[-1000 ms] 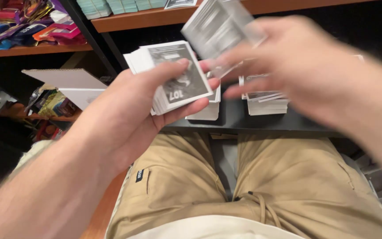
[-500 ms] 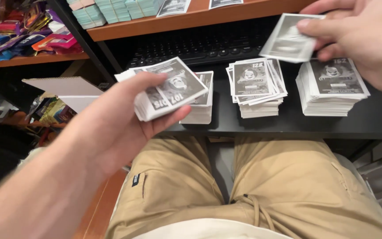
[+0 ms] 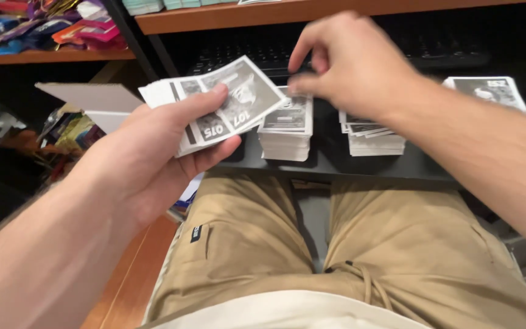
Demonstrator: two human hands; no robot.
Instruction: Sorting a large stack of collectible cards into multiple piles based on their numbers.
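Above the lap, left hand (image 3: 147, 152) clamped on a fanned card stack (image 3: 214, 103); right hand (image 3: 348, 61) pinched, contents unclear, over tabletop piles (image 3: 287, 131). Best practice: thumb off one card, align edges.

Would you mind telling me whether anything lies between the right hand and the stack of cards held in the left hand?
Nothing visible does. The right hand hovers just beside the top edge of the held stack of cards in the left hand, with only open air between them.

Hobby/card shop or home desk, wood shelves (image 3: 312, 12) w/ colourful packs (image 3: 62, 27), card stacks (image 3: 286, 131), keyboard (image 3: 238, 58)
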